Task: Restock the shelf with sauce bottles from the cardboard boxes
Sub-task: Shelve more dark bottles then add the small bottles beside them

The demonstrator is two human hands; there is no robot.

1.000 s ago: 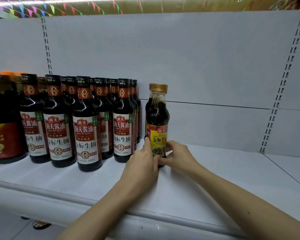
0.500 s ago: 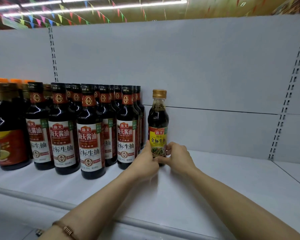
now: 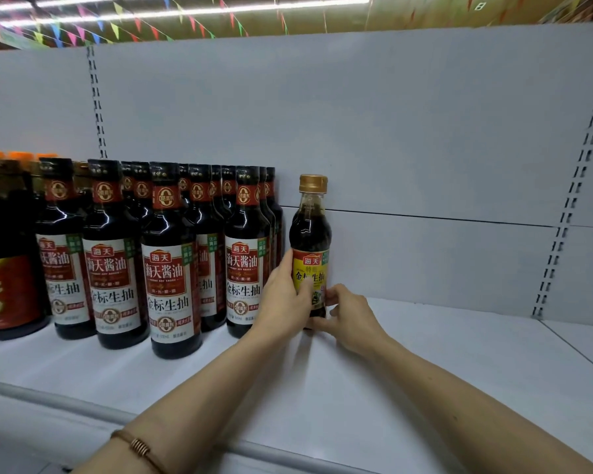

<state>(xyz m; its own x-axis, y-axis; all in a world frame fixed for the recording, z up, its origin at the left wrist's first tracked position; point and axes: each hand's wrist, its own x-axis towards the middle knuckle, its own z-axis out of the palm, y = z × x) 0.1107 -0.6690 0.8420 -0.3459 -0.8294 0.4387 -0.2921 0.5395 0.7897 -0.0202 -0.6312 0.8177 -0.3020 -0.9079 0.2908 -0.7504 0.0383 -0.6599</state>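
currently the gold-capped soy sauce bottle (image 3: 310, 248) stands upright on the white shelf (image 3: 374, 378), long axis vertical, just right of the dark-capped soy sauce bottles (image 3: 172, 265) and near the back panel (image 3: 408, 131). left hand (image 3: 283, 297) fingers wrap its label; right hand (image 3: 351, 314) fingers pinch its base. bare shelf extends rightward.

"海天酱油" on dark bottles (image 3: 172, 268)
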